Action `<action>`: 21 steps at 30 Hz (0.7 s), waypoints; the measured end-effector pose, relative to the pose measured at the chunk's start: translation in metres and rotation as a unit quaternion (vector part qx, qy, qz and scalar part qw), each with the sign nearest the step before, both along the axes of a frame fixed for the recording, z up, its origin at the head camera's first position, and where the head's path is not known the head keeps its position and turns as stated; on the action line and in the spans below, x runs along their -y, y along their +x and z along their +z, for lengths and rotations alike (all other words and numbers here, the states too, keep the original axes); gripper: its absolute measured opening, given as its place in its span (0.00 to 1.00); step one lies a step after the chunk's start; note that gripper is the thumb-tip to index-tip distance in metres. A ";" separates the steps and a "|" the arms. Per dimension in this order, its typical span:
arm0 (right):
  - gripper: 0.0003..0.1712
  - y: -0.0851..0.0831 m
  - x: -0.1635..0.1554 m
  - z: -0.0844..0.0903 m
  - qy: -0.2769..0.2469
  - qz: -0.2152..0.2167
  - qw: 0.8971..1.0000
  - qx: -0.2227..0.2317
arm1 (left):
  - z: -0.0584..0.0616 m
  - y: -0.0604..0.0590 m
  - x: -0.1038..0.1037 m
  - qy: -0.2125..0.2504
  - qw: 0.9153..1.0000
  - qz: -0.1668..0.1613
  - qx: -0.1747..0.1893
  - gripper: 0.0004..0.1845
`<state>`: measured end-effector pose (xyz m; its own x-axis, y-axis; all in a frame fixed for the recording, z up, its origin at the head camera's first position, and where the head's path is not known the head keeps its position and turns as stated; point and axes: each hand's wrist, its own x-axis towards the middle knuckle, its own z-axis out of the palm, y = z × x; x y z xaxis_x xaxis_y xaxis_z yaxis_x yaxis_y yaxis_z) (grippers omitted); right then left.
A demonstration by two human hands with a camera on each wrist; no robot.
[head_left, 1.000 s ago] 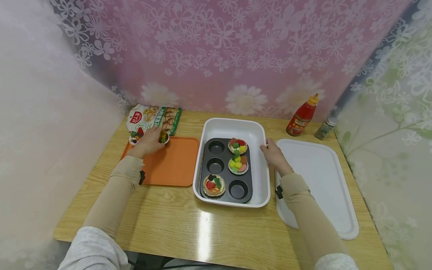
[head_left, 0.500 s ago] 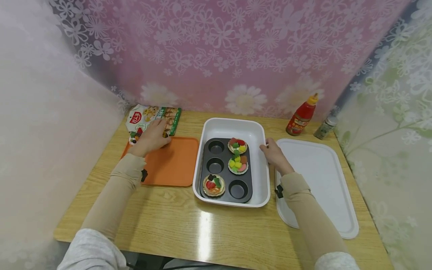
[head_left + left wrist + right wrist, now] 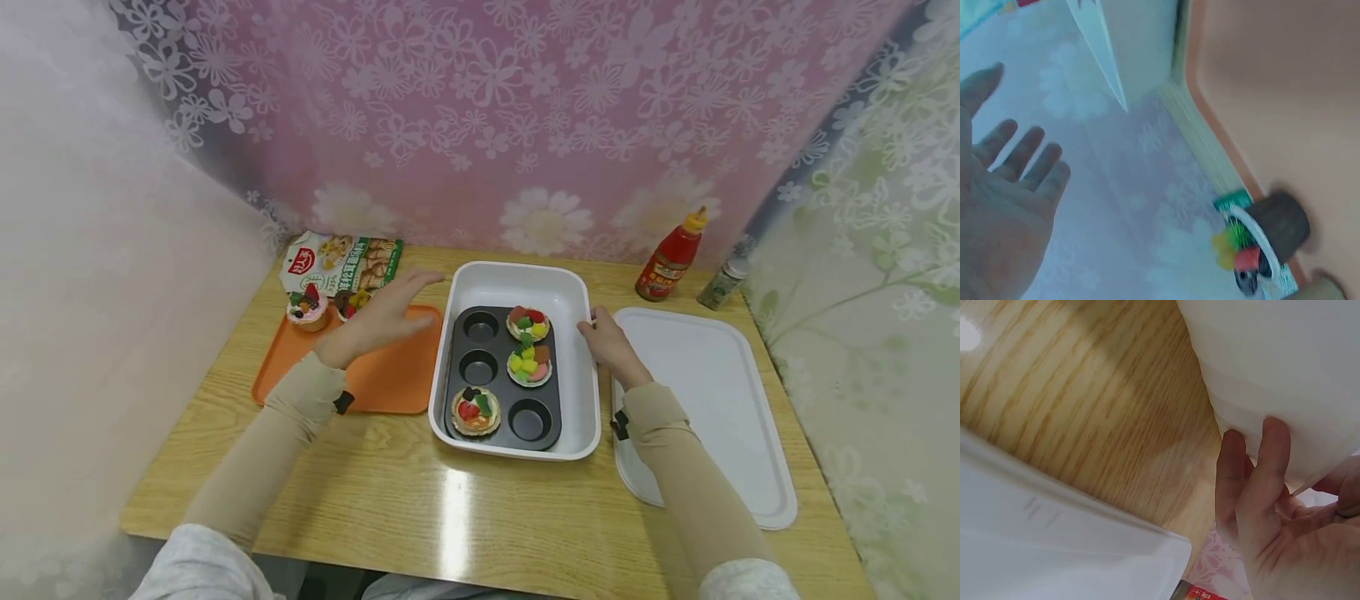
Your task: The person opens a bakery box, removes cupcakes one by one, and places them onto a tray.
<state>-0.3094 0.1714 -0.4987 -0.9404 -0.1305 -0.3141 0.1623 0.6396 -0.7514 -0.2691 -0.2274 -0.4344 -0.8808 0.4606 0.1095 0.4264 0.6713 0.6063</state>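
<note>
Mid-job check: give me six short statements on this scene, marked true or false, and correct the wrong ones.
1. The right hand holds the right side of the white rectangular basin. True.
2. Three round tarts with colourful toppings sit in the dark six-cup muffin tin. True.
3. Two colourfully topped cupcakes stand on the flat orange tray. True.
4. The muffin tin lies on the orange tray. False: it lies inside the basin.
5. The left hand grips a tart. False: the left hand holds nothing.
6. The red sauce bottle with the yellow cap lies on its side. False: the bottle stands upright.
</note>
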 end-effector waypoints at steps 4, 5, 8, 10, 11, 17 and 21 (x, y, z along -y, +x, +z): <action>0.29 0.001 0.001 0.001 0.001 0.000 1.000 0.005 | -0.004 0.010 -0.015 0.003 0.999 -0.042 0.017 0.39; 0.29 0.001 0.001 0.001 0.002 0.000 1.000 0.006 | -0.006 0.012 -0.018 0.000 0.999 -0.051 0.021 0.39; 0.29 0.002 0.002 0.001 0.004 -0.001 1.000 0.010 | -0.009 0.018 -0.027 0.002 0.997 -0.071 0.041 0.39; 0.30 0.002 0.002 0.002 0.004 -0.001 1.000 0.011 | -0.011 0.023 -0.032 0.011 0.995 -0.083 0.058 0.39; 0.30 0.002 0.002 0.002 0.004 -0.001 1.000 0.012 | -0.012 0.025 -0.034 0.013 0.994 -0.089 0.063 0.38; 0.31 0.002 0.003 0.004 0.004 -0.004 1.000 0.019 | -0.020 0.032 -0.043 0.019 0.987 -0.143 0.069 0.37; 0.31 0.002 0.002 0.004 0.004 -0.004 1.000 0.019 | -0.025 0.034 -0.048 0.012 0.984 -0.165 0.062 0.34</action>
